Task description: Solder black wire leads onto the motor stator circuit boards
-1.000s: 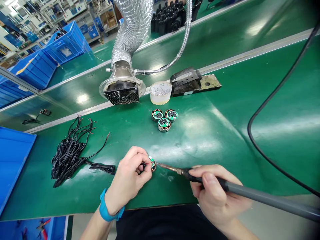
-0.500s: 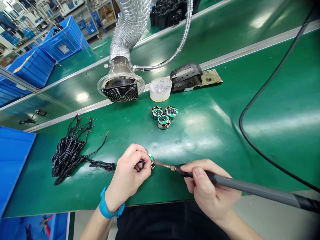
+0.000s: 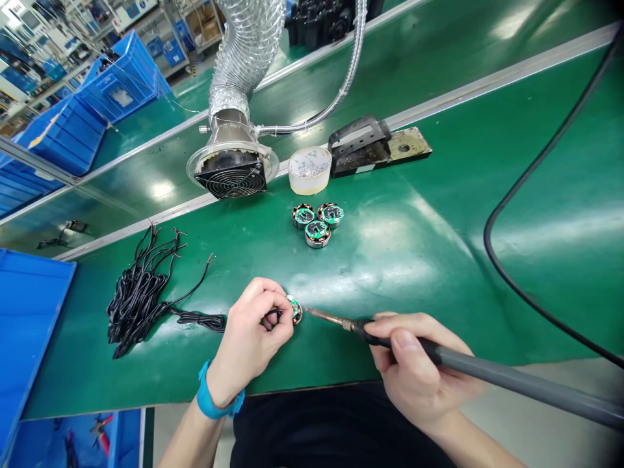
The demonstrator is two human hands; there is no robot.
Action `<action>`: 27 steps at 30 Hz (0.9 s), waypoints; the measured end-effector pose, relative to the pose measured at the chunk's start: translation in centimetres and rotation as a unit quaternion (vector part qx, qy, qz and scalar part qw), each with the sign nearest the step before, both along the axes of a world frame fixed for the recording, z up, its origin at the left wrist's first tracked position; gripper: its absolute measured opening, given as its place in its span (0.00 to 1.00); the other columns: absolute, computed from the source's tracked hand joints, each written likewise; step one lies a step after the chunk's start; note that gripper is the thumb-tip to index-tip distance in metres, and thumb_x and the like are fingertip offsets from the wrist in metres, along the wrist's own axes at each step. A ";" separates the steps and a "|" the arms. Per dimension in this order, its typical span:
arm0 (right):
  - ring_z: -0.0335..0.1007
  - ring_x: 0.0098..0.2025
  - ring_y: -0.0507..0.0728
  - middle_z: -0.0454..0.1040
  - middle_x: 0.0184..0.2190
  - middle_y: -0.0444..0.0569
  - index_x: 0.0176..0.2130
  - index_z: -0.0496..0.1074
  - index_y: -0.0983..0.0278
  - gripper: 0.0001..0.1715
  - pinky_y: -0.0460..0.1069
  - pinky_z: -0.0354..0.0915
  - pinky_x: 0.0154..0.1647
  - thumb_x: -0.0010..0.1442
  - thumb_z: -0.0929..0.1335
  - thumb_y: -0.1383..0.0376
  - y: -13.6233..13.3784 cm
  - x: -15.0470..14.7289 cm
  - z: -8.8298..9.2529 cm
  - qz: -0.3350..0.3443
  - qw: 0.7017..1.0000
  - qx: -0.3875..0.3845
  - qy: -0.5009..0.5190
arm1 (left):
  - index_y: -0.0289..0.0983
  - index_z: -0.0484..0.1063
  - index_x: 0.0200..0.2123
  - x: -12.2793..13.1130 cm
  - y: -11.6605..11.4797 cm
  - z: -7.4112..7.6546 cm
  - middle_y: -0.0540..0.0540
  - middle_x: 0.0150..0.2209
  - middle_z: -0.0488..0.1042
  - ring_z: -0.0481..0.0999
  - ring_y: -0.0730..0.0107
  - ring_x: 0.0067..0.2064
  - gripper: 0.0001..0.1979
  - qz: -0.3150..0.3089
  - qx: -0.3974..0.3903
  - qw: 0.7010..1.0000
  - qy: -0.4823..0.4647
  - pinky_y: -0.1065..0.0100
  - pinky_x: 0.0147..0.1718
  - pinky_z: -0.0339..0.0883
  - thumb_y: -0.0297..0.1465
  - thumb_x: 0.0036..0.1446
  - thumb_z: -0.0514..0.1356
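My left hand (image 3: 258, 335), with a blue band at the wrist, pinches a cable end against a small round green circuit board part (image 3: 295, 310). My right hand (image 3: 419, 364) is closed round a soldering iron (image 3: 453, 359). The iron's tip points left and lies just right of the board, apart from it. Three similar round parts (image 3: 318, 233) with green boards and copper windings stand together farther back. A bundle of black cables (image 3: 139, 299) with bare reddish ends lies to the left.
A fume duct with a fan (image 3: 234, 175) hangs at the back, beside a white round tub (image 3: 310, 170) and a black metal holder (image 3: 361, 146). Blue bins (image 3: 29, 325) stand left. The iron's black cord (image 3: 492, 214) curves along the right.
My right hand has drawn the soldering iron back to the right, so its tip has left the board. My left hand holds nearly the same place. The view has shifted slightly.
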State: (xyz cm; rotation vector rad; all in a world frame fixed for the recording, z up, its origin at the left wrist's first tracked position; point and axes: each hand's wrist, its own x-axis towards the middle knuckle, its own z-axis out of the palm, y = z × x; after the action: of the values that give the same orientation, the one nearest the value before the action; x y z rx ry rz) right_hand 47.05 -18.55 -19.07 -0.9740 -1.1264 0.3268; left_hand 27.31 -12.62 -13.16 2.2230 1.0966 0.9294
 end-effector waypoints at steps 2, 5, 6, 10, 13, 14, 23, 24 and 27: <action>0.68 0.22 0.45 0.71 0.27 0.44 0.37 0.75 0.66 0.13 0.43 0.66 0.25 0.72 0.63 0.69 0.0 0.0 -0.1 0.003 1.000 -0.002 -0.007 | 0.33 0.72 0.33 0.0 -0.1 0.1 0.47 0.41 0.70 0.64 0.85 0.31 0.05 0.004 -0.004 1.000 0.003 0.79 0.29 0.63 0.22 0.62 0.58; 0.68 0.22 0.46 0.70 0.26 0.44 0.38 0.75 0.65 0.13 0.43 0.66 0.26 0.72 0.63 0.69 0.0 0.0 -0.1 0.014 1.000 0.000 -0.012 | 0.33 0.72 0.32 0.0 -0.2 0.3 0.47 0.41 0.70 0.64 0.85 0.31 0.06 0.012 -0.013 1.000 0.007 0.79 0.29 0.62 0.22 0.62 0.58; 0.68 0.23 0.46 0.70 0.26 0.44 0.38 0.75 0.65 0.13 0.43 0.65 0.26 0.71 0.63 0.69 0.0 0.0 -0.1 0.017 1.000 0.001 -0.012 | 0.33 0.72 0.32 0.0 -0.2 0.3 0.47 0.41 0.70 0.64 0.85 0.30 0.06 0.016 -0.016 1.000 0.008 0.79 0.29 0.62 0.22 0.62 0.58; 0.69 0.24 0.49 0.71 0.25 0.47 0.38 0.76 0.66 0.13 0.45 0.67 0.27 0.70 0.63 0.68 0.1 0.1 -0.2 0.026 1.000 -0.006 -0.015 | 0.32 0.73 0.29 0.3 0.1 0.8 0.47 0.40 0.70 0.65 0.85 0.30 0.06 0.030 -0.054 0.998 -0.003 0.79 0.28 0.62 0.22 0.59 0.59; 0.71 0.25 0.50 0.73 0.26 0.48 0.38 0.77 0.67 0.13 0.46 0.69 0.30 0.70 0.63 0.67 0.0 0.2 -0.2 0.031 0.999 -0.018 -0.032 | 0.31 0.73 0.27 0.6 0.4 1.2 0.46 0.39 0.70 0.66 0.84 0.30 0.05 0.042 -0.107 0.993 -0.024 0.79 0.27 0.61 0.23 0.56 0.59; 0.71 0.25 0.50 0.73 0.27 0.47 0.39 0.76 0.66 0.13 0.46 0.70 0.31 0.71 0.63 0.68 -0.1 0.2 -0.2 0.034 0.999 -0.020 -0.034 | 0.31 0.72 0.27 0.7 0.5 1.3 0.45 0.39 0.70 0.66 0.84 0.29 0.06 0.047 -0.122 0.991 -0.031 0.79 0.26 0.61 0.24 0.56 0.60; 0.72 0.27 0.45 0.72 0.29 0.42 0.43 0.74 0.63 0.10 0.43 0.68 0.33 0.72 0.63 0.70 0.0 0.2 0.0 0.074 0.995 -0.029 -0.056 | 0.30 0.71 0.26 1.0 0.3 2.0 0.45 0.39 0.69 0.66 0.83 0.29 0.05 0.051 -0.139 0.989 -0.023 0.78 0.27 0.62 0.23 0.54 0.60; 0.72 0.27 0.45 0.72 0.28 0.41 0.43 0.74 0.63 0.10 0.42 0.67 0.33 0.72 0.63 0.70 0.1 0.2 0.2 0.076 0.995 -0.029 -0.061 | 0.31 0.71 0.26 1.0 0.2 2.0 0.45 0.39 0.69 0.66 0.83 0.30 0.05 0.052 -0.132 0.990 -0.020 0.78 0.27 0.62 0.23 0.54 0.59; 0.71 0.26 0.44 0.71 0.26 0.40 0.44 0.74 0.63 0.10 0.42 0.67 0.33 0.72 0.63 0.70 0.2 0.1 0.6 0.082 0.994 -0.033 -0.062 | 0.31 0.70 0.25 1.2 0.1 1.9 0.45 0.38 0.69 0.66 0.83 0.30 0.06 0.060 -0.119 0.991 -0.021 0.79 0.26 0.61 0.22 0.54 0.59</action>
State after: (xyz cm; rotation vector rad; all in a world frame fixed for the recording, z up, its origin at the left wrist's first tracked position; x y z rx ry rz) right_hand 47.17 -18.37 -18.49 -0.9718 -1.3189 0.4426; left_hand 28.50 -12.48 -11.24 1.9553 1.2621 0.8422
